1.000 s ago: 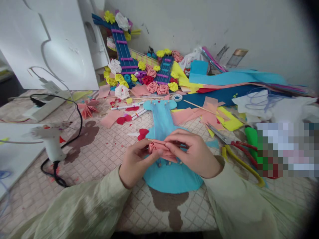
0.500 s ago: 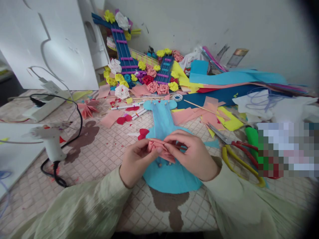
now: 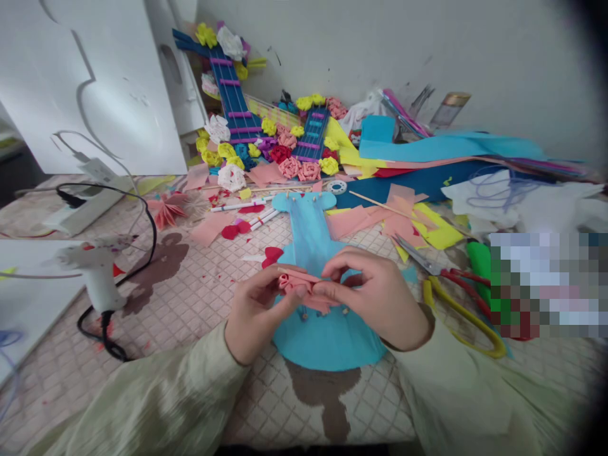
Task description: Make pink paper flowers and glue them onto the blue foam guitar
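The pink roll [image 3: 304, 285], a strip of paper wound on itself, is held just above the lower middle of the surface [image 3: 190, 297], between both hands. The left hand [image 3: 256, 310] pinches its 9 o'clock end with thumb and fingertips closed on it. The right hand [image 3: 380, 297] grips its 3 o'clock side between thumb and forefinger, while the other fingers curl loosely above. Both wrists come out of pale green sleeves [image 3: 166, 392] at 6 o'clock. Straight under the roll lies a light blue guitar-shaped cutout [image 3: 327, 339], with its round body at 6 o'clock and its neck running to 12 o'clock. A red heart [image 3: 272, 254] lies just beside the neck, at 10 o'clock from the roll. At 3 o'clock, past the right hand, are scissors [image 3: 422, 256] with red handles and a yellow-handled tool [image 3: 468, 320] next to them. Pink scraps [image 3: 375, 220] lie at 2 o'clock. Farther out at 12 o'clock a heap of paper flowers [image 3: 289, 166] sits against dark blue strips by the wall, and long blue sheets [image 3: 451, 147] spread at 1 o'clock. Well apart at 9 o'clock a white glue gun [image 3: 97, 275] stands on the surface with its black cord [image 3: 151, 234] looping toward a power strip [image 3: 80, 209] at 10 o'clock. A white board [image 3: 95, 88] leans behind the strip.
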`<state>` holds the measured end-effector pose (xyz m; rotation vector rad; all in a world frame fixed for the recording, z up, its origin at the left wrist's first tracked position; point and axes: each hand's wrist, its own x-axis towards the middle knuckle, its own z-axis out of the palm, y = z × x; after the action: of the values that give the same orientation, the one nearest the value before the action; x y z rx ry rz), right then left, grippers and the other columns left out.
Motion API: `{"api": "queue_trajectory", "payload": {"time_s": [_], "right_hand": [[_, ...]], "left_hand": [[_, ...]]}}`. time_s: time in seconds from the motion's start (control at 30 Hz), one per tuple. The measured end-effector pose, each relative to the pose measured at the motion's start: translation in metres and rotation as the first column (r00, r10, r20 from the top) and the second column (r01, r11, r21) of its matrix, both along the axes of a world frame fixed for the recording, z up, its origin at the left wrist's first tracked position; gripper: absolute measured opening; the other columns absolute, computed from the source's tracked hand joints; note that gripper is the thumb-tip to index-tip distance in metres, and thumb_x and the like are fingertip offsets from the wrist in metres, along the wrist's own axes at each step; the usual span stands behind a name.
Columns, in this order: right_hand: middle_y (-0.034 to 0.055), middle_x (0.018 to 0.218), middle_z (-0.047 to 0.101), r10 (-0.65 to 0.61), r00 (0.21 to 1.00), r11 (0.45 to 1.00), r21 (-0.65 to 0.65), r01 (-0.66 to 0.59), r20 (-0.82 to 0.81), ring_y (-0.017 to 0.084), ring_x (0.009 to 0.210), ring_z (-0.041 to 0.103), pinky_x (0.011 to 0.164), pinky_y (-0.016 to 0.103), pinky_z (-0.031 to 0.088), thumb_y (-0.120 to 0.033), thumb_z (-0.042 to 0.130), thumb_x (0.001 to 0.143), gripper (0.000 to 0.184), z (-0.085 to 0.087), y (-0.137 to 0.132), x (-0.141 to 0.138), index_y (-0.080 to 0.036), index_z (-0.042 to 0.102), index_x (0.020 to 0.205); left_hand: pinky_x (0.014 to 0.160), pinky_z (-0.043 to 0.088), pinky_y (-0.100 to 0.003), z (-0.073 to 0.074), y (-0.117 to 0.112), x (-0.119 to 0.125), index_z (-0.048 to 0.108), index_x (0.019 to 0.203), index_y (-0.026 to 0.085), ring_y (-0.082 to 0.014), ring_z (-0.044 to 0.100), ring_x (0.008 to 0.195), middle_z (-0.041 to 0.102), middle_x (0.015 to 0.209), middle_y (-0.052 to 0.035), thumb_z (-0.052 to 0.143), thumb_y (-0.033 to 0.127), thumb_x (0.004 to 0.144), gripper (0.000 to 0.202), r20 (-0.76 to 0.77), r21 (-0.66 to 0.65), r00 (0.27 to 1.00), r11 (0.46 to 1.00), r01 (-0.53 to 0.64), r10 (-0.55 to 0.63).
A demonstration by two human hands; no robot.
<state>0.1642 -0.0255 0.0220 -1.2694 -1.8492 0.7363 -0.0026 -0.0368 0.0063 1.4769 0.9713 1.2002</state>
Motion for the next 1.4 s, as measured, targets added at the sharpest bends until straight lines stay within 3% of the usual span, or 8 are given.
{"api": "queue_trajectory", "payload": {"time_s": [0.2,0.4,0.7,0.97,1.2,1.4], "right_hand": [[-0.0015,0.061,0.052,-0.014,0.998,0.995,0.102,0.008,0.060,0.008,0.056,0.047,0.050,0.022,0.038,-0.028,0.065,0.070,0.018,0.001,-0.002,-0.001,-0.015,0.056,0.061],[0.0019,0.074,0.057,0.056,0.998,0.984,0.166,-0.059,0.022,0.008,0.058,0.049,0.051,0.022,0.041,-0.013,0.052,0.077,0.010,0.003,-0.004,0.000,-0.014,0.062,0.077],[0.0020,0.078,0.061,0.004,0.999,0.987,0.159,-0.010,0.041,0.011,0.066,0.055,0.054,0.022,0.044,-0.014,0.053,0.076,0.012,0.005,-0.003,0.003,-0.019,0.064,0.079],[0.0016,0.074,0.061,0.025,0.999,0.987,0.155,-0.028,0.023,0.011,0.063,0.055,0.051,0.023,0.043,-0.013,0.056,0.074,0.010,0.004,-0.002,0.003,-0.018,0.065,0.075],[0.0012,0.074,0.060,0.024,1.000,0.979,0.201,-0.026,0.011,0.011,0.063,0.055,0.052,0.023,0.043,-0.010,0.056,0.073,0.013,0.003,-0.002,0.000,-0.019,0.064,0.074],[0.0014,0.074,0.061,0.006,1.000,0.981,0.193,-0.010,0.020,0.011,0.062,0.055,0.048,0.022,0.041,-0.012,0.055,0.074,0.012,0.006,-0.002,0.003,-0.019,0.064,0.074]], "left_hand": [[0.069,0.047,-0.019,-0.003,0.002,0.000,0.067,0.084,0.024,-0.0103,0.060,0.076,0.067,0.081,0.0015,0.058,0.014,0.075,0.016,0.092,-0.003,0.996,1.000,-0.011,0.012],[0.072,0.047,-0.024,-0.009,0.006,-0.002,0.066,0.084,0.020,-0.0135,0.060,0.078,0.067,0.083,-0.0019,0.061,0.020,0.072,0.013,0.165,-0.084,0.980,0.991,-0.099,0.112],[0.071,0.047,-0.026,-0.010,0.010,-0.004,0.066,0.081,0.018,-0.0141,0.060,0.075,0.067,0.079,-0.0021,0.062,0.024,0.071,0.012,0.180,-0.122,0.961,0.974,-0.192,0.212],[0.080,0.047,-0.031,-0.011,0.009,-0.006,0.066,0.087,0.017,-0.0186,0.060,0.088,0.067,0.093,-0.0053,0.061,0.022,0.072,0.016,0.194,-0.141,0.968,0.981,-0.131,0.157],[0.080,0.047,-0.028,-0.009,0.010,-0.007,0.067,0.081,0.018,-0.0171,0.059,0.088,0.066,0.092,-0.0039,0.061,0.022,0.072,0.012,0.163,-0.105,0.970,0.981,-0.166,0.181],[0.082,0.047,-0.033,-0.010,0.012,-0.008,0.067,0.082,0.019,-0.0189,0.061,0.088,0.067,0.089,-0.0039,0.060,0.022,0.073,0.012,0.257,-0.146,0.948,0.977,-0.154,0.188]]}}
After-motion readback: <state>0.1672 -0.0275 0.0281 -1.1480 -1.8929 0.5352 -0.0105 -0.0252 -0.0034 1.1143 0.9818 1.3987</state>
